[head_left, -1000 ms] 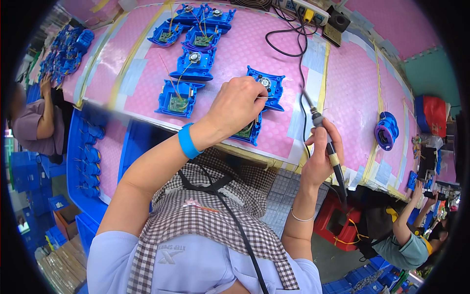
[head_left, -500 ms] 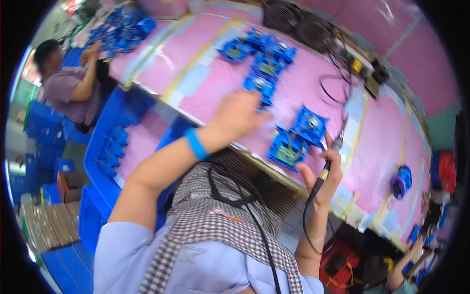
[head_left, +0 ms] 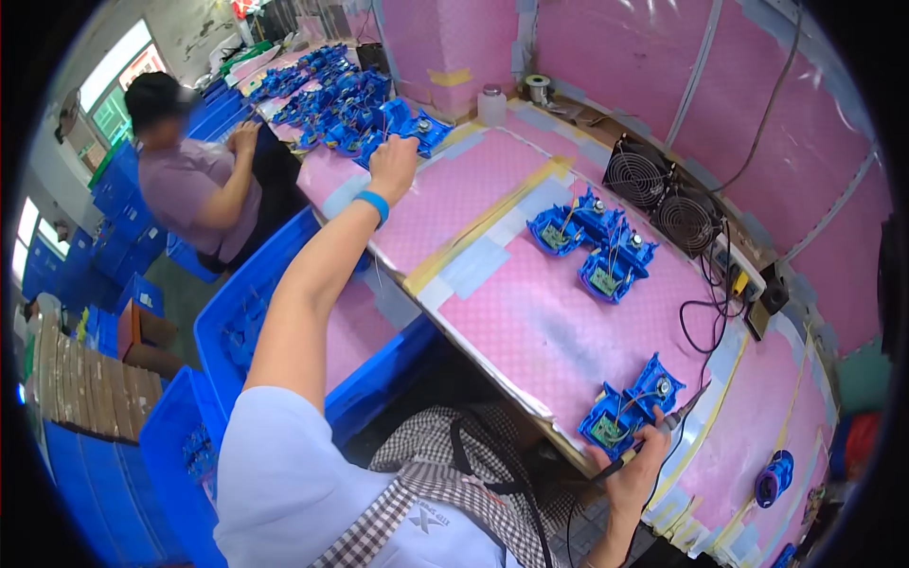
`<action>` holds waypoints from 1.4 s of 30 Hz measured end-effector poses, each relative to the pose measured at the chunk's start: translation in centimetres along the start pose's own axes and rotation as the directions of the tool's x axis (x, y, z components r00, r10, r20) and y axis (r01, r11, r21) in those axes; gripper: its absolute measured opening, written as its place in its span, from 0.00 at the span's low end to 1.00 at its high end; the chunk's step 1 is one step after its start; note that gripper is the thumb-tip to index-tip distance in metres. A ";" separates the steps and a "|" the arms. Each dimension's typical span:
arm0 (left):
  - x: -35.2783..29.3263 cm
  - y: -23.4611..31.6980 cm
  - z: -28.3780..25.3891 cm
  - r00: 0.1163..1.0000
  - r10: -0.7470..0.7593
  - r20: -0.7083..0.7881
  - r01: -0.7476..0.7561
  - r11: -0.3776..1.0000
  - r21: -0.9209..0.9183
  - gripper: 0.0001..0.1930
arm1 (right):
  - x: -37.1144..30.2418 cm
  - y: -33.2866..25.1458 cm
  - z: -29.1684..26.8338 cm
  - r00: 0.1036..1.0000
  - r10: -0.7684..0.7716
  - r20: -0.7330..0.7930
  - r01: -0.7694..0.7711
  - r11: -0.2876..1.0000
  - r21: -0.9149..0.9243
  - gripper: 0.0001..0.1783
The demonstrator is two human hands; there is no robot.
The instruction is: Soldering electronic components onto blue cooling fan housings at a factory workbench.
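Observation:
My left hand (head_left: 392, 168) reaches to the far left with its fingers closed on the edge of a blue plastic housing (head_left: 422, 131), beside a heap of similar parts (head_left: 331, 109). The fingertips are partly hidden. A soldering iron (head_left: 674, 419) is in my closed right hand (head_left: 640, 466), its tip pointing up and right. Close to that hand lies an opened blue housing (head_left: 606, 423) with a green circuit board and wires, joined to a half bearing a round metal part (head_left: 660, 382). More opened housings (head_left: 606, 275) lie mid-table.
Two black fans (head_left: 660, 194) stand along the back of the pink-covered table (head_left: 511, 322), near a black cable (head_left: 696, 327). A blue and purple round part (head_left: 775, 478) sits at right. Blue bins (head_left: 213, 331) stand at left, and a seated person (head_left: 194, 180) works beyond them.
My left hand has moved far left to the heap. One blue housing has gone from the mid-table group. The view has swung left; my right hand still holds the iron.

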State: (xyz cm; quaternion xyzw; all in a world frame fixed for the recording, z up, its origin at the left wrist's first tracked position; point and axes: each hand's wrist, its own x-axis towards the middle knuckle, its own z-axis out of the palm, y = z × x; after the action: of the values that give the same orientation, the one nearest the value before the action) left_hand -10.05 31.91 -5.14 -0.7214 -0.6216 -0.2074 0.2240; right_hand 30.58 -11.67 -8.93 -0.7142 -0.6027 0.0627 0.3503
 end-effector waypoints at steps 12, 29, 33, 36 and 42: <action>3.7 -3.3 2.7 0.975 -0.198 -0.101 0.098 0.790 -0.605 0.11 | 2.1 -5.8 1.2 0.999 -0.030 -0.037 0.036 0.983 0.178 0.39; -13.1 -3.7 -4.4 0.958 -0.272 0.094 0.191 0.356 -0.915 0.09 | 27.5 -22.6 26.6 0.891 -0.410 -0.192 0.452 0.833 0.318 0.31; -8.4 -3.3 4.8 0.981 0.021 -0.192 -0.132 0.799 -0.587 0.15 | 20.8 -16.2 15.7 0.851 -0.389 -0.352 0.484 0.841 0.241 0.20; -5.3 -6.4 11.6 0.974 0.204 -0.095 -0.224 0.906 -0.358 0.18 | 15.1 -11.3 6.8 0.890 -0.190 -0.414 0.322 0.905 0.277 0.18; -2.6 -11.4 10.0 0.994 -0.035 -0.101 -0.042 0.735 -0.676 0.18 | 4.7 1.8 -4.3 0.585 0.257 -0.769 -0.158 0.966 0.202 0.14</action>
State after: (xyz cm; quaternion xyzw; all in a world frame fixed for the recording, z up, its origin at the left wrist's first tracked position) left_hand -21.46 37.11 -14.00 -0.7425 -0.4893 -0.4570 -0.0205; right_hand 35.50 -9.30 -5.26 -0.7128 -0.2942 -0.1841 0.6094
